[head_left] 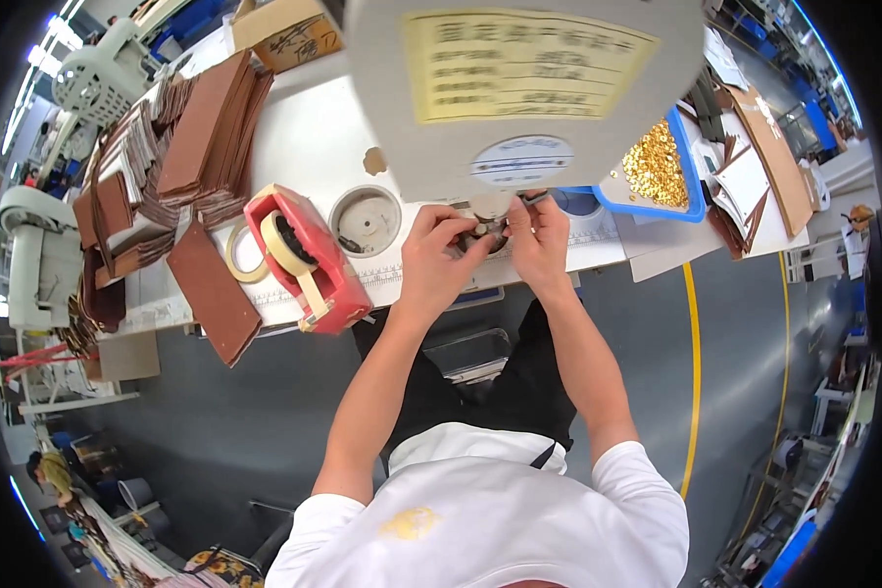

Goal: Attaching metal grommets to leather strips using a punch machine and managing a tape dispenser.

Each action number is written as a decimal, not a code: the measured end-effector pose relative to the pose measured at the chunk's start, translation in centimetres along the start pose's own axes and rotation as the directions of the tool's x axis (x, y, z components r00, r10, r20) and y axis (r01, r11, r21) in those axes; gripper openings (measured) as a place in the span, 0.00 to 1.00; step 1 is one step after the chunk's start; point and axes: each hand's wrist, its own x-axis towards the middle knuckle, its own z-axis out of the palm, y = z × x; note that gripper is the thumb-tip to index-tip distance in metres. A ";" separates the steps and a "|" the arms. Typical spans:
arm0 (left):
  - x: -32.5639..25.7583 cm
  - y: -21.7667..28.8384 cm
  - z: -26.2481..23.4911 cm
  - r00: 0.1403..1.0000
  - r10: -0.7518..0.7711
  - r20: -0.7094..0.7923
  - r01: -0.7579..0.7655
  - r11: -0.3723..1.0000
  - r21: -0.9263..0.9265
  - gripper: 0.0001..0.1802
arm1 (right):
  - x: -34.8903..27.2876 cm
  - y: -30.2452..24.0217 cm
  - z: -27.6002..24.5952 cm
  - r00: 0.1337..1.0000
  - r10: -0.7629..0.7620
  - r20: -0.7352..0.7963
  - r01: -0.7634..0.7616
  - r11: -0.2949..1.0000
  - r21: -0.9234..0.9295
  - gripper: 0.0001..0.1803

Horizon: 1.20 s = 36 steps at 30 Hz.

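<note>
Blue tray (pixel 694 186) of gold fittings (pixel 655 165)

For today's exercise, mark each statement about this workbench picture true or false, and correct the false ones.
1. Both hands meet under the grey machine head, the left hand and right hand pinching a small part. True.
2. The tape dispenser is blue. False: it is red, with a roll of cream tape on it.
3. The blue tray holds small gold-coloured pieces. True.
4. The brown flat pieces are stacked to the person's right. False: they are piled on the left side of the table.
5. The person wears long dark sleeves. False: a white short-sleeved shirt, forearms bare.
</note>
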 end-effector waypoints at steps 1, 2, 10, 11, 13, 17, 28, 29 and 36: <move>-0.1 0.1 -0.1 1.000 -0.009 -0.012 0.009 1.000 -0.008 0.13 | 0.0 0.1 -0.1 1.000 0.003 0.015 -0.003 1.000 -0.009 0.10; -0.1 0.0 -0.2 1.000 -0.006 -0.008 0.006 1.000 -0.020 0.13 | -0.1 0.3 -0.3 1.000 0.003 0.008 -0.002 1.000 -0.028 0.11; -0.2 -0.9 -0.2 1.000 0.024 -0.005 -0.024 0.998 -0.050 0.12 | 0.1 0.9 -0.8 0.999 -0.021 0.049 0.024 0.998 -0.065 0.11; -0.2 -0.9 -0.2 1.000 0.019 -0.002 -0.019 0.998 -0.057 0.12 | 0.1 1.0 -0.9 0.998 -0.017 0.054 0.021 0.997 -0.071 0.11; -0.1 -1.0 -0.1 1.000 0.009 0.000 -0.009 0.998 -0.067 0.12 | 0.1 1.1 -0.9 0.997 -0.043 0.066 0.048 0.996 -0.079 0.10; -0.1 -1.3 -0.1 0.999 0.044 0.001 -0.044 0.997 -0.061 0.11 | 0.0 1.0 -0.9 0.995 -0.060 0.083 0.068 0.993 -0.097 0.10; 0.1 -1.1 -0.2 0.999 0.041 0.007 -0.041 0.996 -0.079 0.10 | 0.6 1.3 -2.0 0.993 0.031 0.111 -0.034 0.999 0.028 0.07; 0.1 -1.2 -0.1 0.998 0.062 -0.005 -0.062 0.994 -0.089 0.09 | 0.7 1.2 -2.0 0.993 0.033 0.111 -0.036 0.999 0.028 0.07; 0.1 -1.2 -0.1 0.997 0.068 -0.022 -0.070 0.990 -0.122 0.10 | 1.0 0.1 -1.3 0.990 0.057 0.126 -0.061 0.998 0.030 0.08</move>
